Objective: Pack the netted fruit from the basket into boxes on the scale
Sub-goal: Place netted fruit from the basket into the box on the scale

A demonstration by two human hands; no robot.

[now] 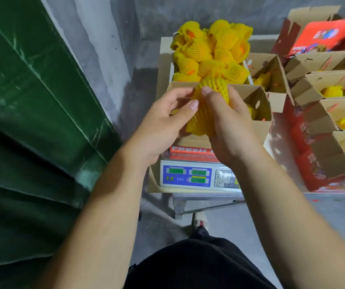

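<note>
1. One netted fruit (207,109) is gripped from both sides; the fingers (192,105) of the left hand (159,126) pinch its net edge, and the right hand (230,130) is curled round its body.
2. It is held above the open box (257,99) on the scale (196,178); the heaped basket (211,51) lies beyond, on the far side.
3. The loose foam net could be pulled off by the left pinch, so the fruit could slide out bare; a drop from this height could bruise it, or the wrong box to the right could be filled.

A metal bench (207,202) stands on the grey floor (240,230). On it lies a cardboard sheet (154,184) with the scale (198,177) on top, open boxes (321,130) just beside.
</note>
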